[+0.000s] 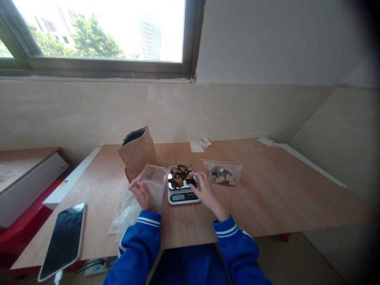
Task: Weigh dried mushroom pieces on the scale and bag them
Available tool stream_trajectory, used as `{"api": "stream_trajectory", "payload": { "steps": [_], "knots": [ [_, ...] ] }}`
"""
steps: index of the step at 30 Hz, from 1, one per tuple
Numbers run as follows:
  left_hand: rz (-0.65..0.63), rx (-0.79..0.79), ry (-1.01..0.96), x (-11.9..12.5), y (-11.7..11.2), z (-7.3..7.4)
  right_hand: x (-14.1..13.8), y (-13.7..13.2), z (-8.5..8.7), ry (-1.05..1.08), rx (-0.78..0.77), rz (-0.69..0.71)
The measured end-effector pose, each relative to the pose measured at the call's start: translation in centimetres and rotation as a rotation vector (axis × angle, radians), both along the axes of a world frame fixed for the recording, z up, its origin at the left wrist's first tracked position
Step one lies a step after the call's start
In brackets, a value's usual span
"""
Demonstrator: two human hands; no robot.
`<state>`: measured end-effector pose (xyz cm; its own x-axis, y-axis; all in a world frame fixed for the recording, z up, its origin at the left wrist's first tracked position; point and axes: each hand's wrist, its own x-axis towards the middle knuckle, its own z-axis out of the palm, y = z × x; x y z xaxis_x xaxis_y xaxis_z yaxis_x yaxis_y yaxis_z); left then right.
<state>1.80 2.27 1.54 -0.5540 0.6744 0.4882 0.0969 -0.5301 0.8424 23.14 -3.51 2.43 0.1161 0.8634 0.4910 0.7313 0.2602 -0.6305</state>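
Observation:
My left hand (143, 194) is closed on the rim of a clear zip bag (152, 174), whose mouth gapes toward the scale. Dark-rimmed brown dried slices (178, 181), several of them, lie on the shiny plate of a small digital scale (184, 197). At the plate's right edge is my right hand (204, 192), thumb and forefinger apart at a dark slice (191, 181); no firm grip on it shows. The scale's display is too small to read.
Right of the scale lies a zip bag (228, 176) with pale and dark pieces. Behind my left hand stands an open brown paper pouch (139, 152). More clear bags (126, 211), a phone (63, 239) on a cable, and crumpled tissue (203, 143) are on the wooden table (267, 198).

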Motion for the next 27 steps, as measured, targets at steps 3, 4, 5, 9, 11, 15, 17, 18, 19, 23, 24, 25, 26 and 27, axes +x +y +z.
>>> {"api": "stream_trajectory", "payload": {
  "steps": [3, 4, 5, 9, 11, 15, 17, 18, 19, 23, 24, 25, 26, 27],
  "knots": [
    [-0.007, 0.025, 0.013, 0.0, 0.0, -0.7, -0.4, 0.3, 0.0, 0.013, 0.042, -0.050],
    [-0.015, 0.031, 0.018, 0.1, -0.1, -0.9, -0.6, 0.4, 0.0, 0.031, 0.057, -0.080],
    [-0.026, 0.034, 0.020, 0.3, -0.2, -1.0, -0.7, 0.4, -0.1, 0.046, 0.068, -0.107],
    [-0.084, 0.059, 0.023, 0.5, -0.3, -1.3, -1.0, 0.3, -0.5, 0.036, 0.054, -0.129],
    [-0.091, 0.066, 0.045, 0.5, -0.3, -1.4, -1.2, 0.2, -0.5, 0.012, 0.034, -0.125],
    [-0.112, 0.068, 0.057, 0.4, -0.3, -1.3, -1.3, 0.1, -0.1, -0.006, 0.025, -0.141],
    [-0.136, 0.065, 0.059, 0.4, -0.5, -1.1, -1.3, -0.1, 0.0, -0.003, 0.038, -0.155],
    [-0.144, 0.062, 0.056, 0.4, -0.5, -1.0, -1.2, -0.1, 0.1, -0.001, 0.050, -0.166],
    [-0.150, 0.060, 0.051, 0.5, -0.6, -0.9, -1.2, -0.2, 0.1, -0.002, 0.062, -0.181],
    [-0.159, 0.042, 0.033, 0.5, -0.9, -0.7, -1.2, -0.5, -0.1, -0.025, 0.086, -0.231],
    [-0.161, 0.028, 0.035, 0.5, -0.9, -0.7, -1.2, -0.4, -0.1, -0.037, 0.073, -0.227],
    [-0.166, 0.014, 0.034, 0.5, -0.9, -0.7, -1.2, -0.3, -0.1, -0.054, 0.053, -0.220],
    [-0.171, 0.003, 0.027, 0.5, -0.9, -0.7, -1.1, -0.1, 0.0, -0.078, 0.026, -0.208],
    [-0.174, -0.006, 0.015, 0.5, -0.9, -0.7, -1.0, 0.2, 0.1, -0.106, -0.004, -0.194]
  ]
}}
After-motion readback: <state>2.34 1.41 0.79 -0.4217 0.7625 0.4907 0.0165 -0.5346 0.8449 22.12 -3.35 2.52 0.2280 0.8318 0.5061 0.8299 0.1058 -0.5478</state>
